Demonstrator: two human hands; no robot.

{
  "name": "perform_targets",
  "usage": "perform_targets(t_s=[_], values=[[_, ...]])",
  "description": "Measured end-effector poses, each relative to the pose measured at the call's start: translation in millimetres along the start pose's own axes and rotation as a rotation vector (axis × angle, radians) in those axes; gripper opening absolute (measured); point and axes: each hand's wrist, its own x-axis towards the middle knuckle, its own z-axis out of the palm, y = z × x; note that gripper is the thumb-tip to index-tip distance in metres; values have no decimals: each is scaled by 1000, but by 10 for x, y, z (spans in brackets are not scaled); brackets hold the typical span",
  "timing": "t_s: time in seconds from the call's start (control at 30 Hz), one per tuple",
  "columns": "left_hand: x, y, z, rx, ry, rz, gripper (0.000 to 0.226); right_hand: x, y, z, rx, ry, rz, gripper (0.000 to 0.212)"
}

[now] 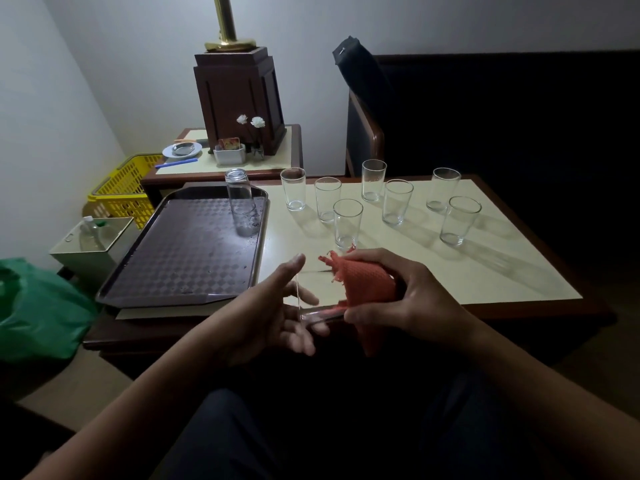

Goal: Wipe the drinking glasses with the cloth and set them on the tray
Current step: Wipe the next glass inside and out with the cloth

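Just off the tray's (180,258) near right corner, over the table's (485,271) front edge, both hands hold one drinking glass (320,314) on its side in the air. The left hand (273,313) braces one end with thumb raised and fingers nearly straight. The right hand (412,299) is clenched around an orange cloth (367,282) that wraps the glass's other end (its fringe sticks up toward the tray side).

Most of the tray's patterned floor lies bare. Its near left corner juts past the table edge. One glass (242,206) stands upside down near the tray's far right corner. Right of the tray, seven upright glasses (397,201) stand apart from each other on the cream tabletop. The nearest of them sits just beyond the cloth, and open tabletop lies between the tray's right rim and that group.

Left of the tray, a pale square bin (86,258) holds plastic bottles (90,233). A yellow basket (121,192) sits beyond the bin, and what it holds cannot be seen.
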Motion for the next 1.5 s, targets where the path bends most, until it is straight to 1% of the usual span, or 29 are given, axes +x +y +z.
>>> perform_targets(t_s=[0.03, 0.07, 0.13, 0.17, 0.2, 0.27, 0.33, 0.37, 0.4, 0.47, 0.53, 0.57, 0.67, 0.7, 0.77, 0.8, 0.87, 0.93, 0.97, 1.0, 1.03, 1.1, 1.17, 1.2, 1.23, 1.3, 1.4, 1.43, 1.5], values=[[4, -23, -4, 46, 10, 86, 57, 13, -13, 14, 110, 21, 51, 64], [-5, -32, -13, 173, 46, 221, 51, 26, -21, 29, 243, 28, 126, 59], [-45, -28, -50, 433, 89, 473, 61, 34, -23, 38, 416, 16, 236, 54], [-48, -28, -65, 451, 88, 513, 64, 28, -23, 28, 397, 2, 238, 54], [-51, -23, -64, 402, 90, 485, 61, 21, -24, 24, 312, -14, 207, 57], [-40, -28, -26, 269, 110, 332, 55, -11, -46, 21, 48, -32, 79, 67], [-12, -36, 13, 137, 94, 133, 69, -32, -45, 24, -107, -59, -29, 74], [-1, -47, 19, 88, 69, 84, 72, -35, -20, 17, -133, -64, -50, 74], [10, -53, 18, 58, 58, 85, 68, -27, -6, 7, -114, -53, -48, 72], [9, -69, -41, 170, 49, 264, 51, 4, -4, 14, 73, -14, 27, 65], [-24, -60, -94, 362, 29, 464, 57, 21, -2, 36, 246, -3, 135, 58], [-28, -56, -117, 375, 31, 486, 59, 17, -3, 36, 214, -11, 130, 59], [5, -51, -80, 206, 68, 324, 47, -30, 34, 20, -246, -13, -103, 73], [16, -52, -58, 142, 84, 231, 50, -36, 52, 15, -372, 2, -208, 76], [46, -64, -35, 14, 69, 89, 62, -28, 119, 9, -460, 7, -338, 77], [50, -62, -30, -14, 50, 80, 60, -26, 136, 9, -450, 15, -345, 77], [35, -73, -86, 119, 21, 239, 47, -9, 112, 22, -280, 33, -228, 74], [-16, -63, -150, 389, 23, 466, 57, 10, 90, 60, 75, 8, -25, 64], [-15, -57, -185, 441, 29, 513, 61, 16, 78, 74, 171, 8, 32, 61], [-9, -57, -204, 412, 27, 505, 60, 16, 75, 82, 147, 4, 18, 61], [1, -58, -194, 345, 17, 459, 54, 6, 76, 78, 20, 2, -37, 65], [29, -61, -155, 159, 28, 301, 43, -24, 81, 77, -314, 7, -263, 73], [65, -69, -119, 38, 42, 142, 59, -32, 136, 84, -489, 6, -493, 71], [67, -66, -106, 3, 26, 110, 61, -29, 149, 82, -501, 13, -522, 70], [62, -63, -107, -17, 6, 121, 58, -28, 139, 79, -460, 26, -483, 70], [45, -48, -162, 30, -36, 241, 43, -4, 106, 71, -255, 53, -270, 72], [6, -27, -228, 319, -18, 417, 53, 22, 85, 73, 82, 35, 23, 62], [13, -39, -224, 326, 10, 404, 53, 24, 59, 71, 104, 21, 67, 58], [31, -60, -168, 183, 54, 305, 44, 22, 24, 37, -14, -49, 92, 56]])
